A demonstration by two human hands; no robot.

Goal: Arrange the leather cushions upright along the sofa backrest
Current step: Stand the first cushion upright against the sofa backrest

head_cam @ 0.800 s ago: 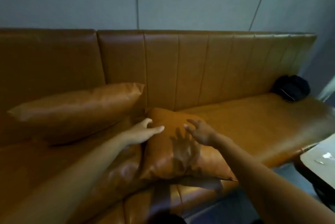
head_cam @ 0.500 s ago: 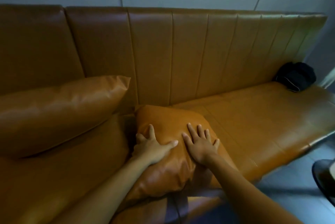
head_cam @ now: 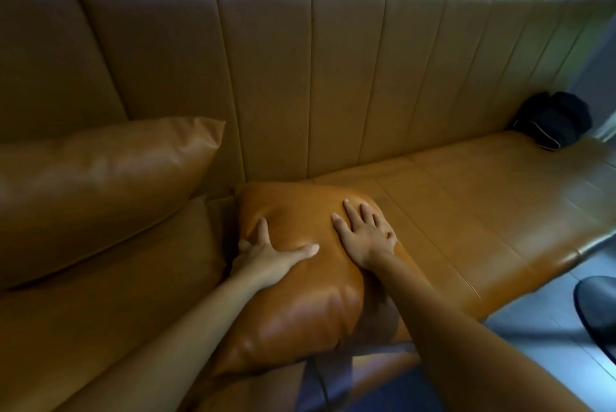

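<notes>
A tan leather cushion (head_cam: 300, 305) lies flat on the sofa seat (head_cam: 466, 211), its near corner hanging over the front edge. My left hand (head_cam: 270, 255) grips its left side, fingers curled around the edge and thumb on top. My right hand (head_cam: 365, 235) rests flat on its upper right part, fingers spread. A second, larger leather cushion (head_cam: 100, 185) leans against the channelled backrest (head_cam: 333, 61) at the left.
A black bag or bundle of cloth (head_cam: 555, 120) sits at the far right end of the seat against the backrest. A dark round object (head_cam: 596, 308) stands on the grey floor at the right edge.
Both hands came down from above the cushion onto it. The left hand has wrapped around its left edge; the view moved closer and lower.
</notes>
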